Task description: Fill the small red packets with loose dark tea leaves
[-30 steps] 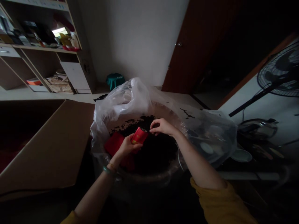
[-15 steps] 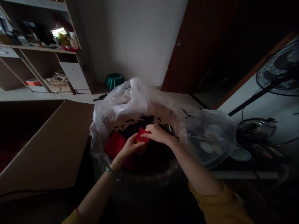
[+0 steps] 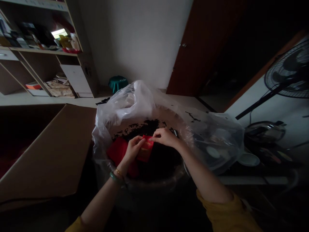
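Room: dim indoor corner, lit faintly from the far side, with everything gathered around one wide round basin (image 3: pixel 154 184) lined with a clear plastic bag (image 3: pixel 130 103).

Grip: the left hand (image 3: pixel 132 149) has its fingers and thumb closed on the upper left of a small red packet with gold lettering (image 3: pixel 146 149). The right hand (image 3: pixel 165 137) reaches across, its fingertips (image 3: pixel 154 139) touching the packet's top corner; whether they are pinched on it, I cannot tell.

Packet: held upright between the hands, just above a heap of dark crumbly material (image 3: pixel 145 129) inside the basin. A larger red sheet (image 3: pixel 118 151) lies just beside it, under the left hand.

Handling: a light pinch at the packet's edges seems best, as it keeps the fingers off its face and the packet clear of the heap.

Edges: the bag's loose folds rise behind and to the right of the hands, leaving room above the basin; the basin's near rim passes under both forearms.

Near things: a green bangle and a gold bangle (image 3: pixel 116 175) on the left wrist, a yellow sleeve (image 3: pixel 228 212) on the right arm.

Rest: a cardboard box flap (image 3: pixel 45 145) to the left, a white plate (image 3: pixel 248 159) and a steel pot (image 3: pixel 264 132) to the right, then a standing fan (image 3: pixel 289 71), a teal stool (image 3: pixel 117 83), a wooden door (image 3: pixel 205 48) and a cluttered shelf unit (image 3: pixel 45 53).
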Demonstrator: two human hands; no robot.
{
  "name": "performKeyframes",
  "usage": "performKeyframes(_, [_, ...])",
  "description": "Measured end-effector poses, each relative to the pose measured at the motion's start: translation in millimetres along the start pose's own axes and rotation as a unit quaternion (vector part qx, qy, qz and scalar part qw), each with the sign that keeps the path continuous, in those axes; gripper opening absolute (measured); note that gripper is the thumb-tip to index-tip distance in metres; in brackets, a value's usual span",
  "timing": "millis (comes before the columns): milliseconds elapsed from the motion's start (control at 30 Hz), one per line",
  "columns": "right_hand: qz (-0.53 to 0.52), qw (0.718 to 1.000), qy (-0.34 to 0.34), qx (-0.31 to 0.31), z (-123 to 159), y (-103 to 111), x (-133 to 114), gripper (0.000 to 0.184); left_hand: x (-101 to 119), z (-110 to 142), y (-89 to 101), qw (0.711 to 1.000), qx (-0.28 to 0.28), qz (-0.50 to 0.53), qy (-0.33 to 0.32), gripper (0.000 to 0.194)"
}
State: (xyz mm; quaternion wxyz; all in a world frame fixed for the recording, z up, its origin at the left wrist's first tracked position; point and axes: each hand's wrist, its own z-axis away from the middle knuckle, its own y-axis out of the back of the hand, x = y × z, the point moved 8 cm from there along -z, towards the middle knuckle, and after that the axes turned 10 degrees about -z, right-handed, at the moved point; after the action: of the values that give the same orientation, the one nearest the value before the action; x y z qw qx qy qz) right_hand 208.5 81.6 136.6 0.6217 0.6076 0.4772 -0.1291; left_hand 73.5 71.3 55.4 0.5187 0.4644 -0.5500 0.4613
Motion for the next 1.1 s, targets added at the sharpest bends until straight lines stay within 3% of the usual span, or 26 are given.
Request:
performKeyframes(133, [-0.091,0.988,-0.120,0.014,4,8,30,0.038,2,-2,2.2,0.998,0.008,-0.058,-0.022,0.033])
performKeyframes(200, [-0.096,0.984,-0.144,0.049,6,17,41,0.040,-1,-3,5.2,0.998,0.014,-0.067,-0.013,0.035])
performKeyframes(300, [-0.062,0.990,-0.087,0.094,7,25,38,0.035,-6,-4,7.5,0.998,0.020,-0.065,-0.004,0.036])
performKeyframes(400, [-0.068,0.991,-0.045,0.109,11,14,26,0.031,0,-3,8.1,0.996,0.044,-0.069,-0.029,0.033])
performKeyframes(533, [-0.131,0.980,-0.080,0.125,16,-6,23,0.022,11,0,5.8,0.995,0.059,-0.052,-0.054,0.033])
performKeyframes(700, [-0.235,0.954,-0.095,0.161,17,-9,26,0.025,7,3,-7.4,0.997,-0.022,-0.067,-0.010,0.047])
performKeyframes(867, [-0.172,0.953,-0.054,0.245,29,0,22,0.028,8,5,-4.7,0.998,0.007,-0.065,-0.007,0.042])
performKeyframes(967, [-0.159,0.957,-0.033,0.240,33,-5,19,0.019,13,6,-5.0,0.997,0.009,-0.072,-0.030,0.041])
performKeyframes(1100, [-0.222,0.945,-0.056,0.232,32,-12,27,0.020,17,6,-8.2,0.997,-0.015,-0.065,-0.038,0.044])
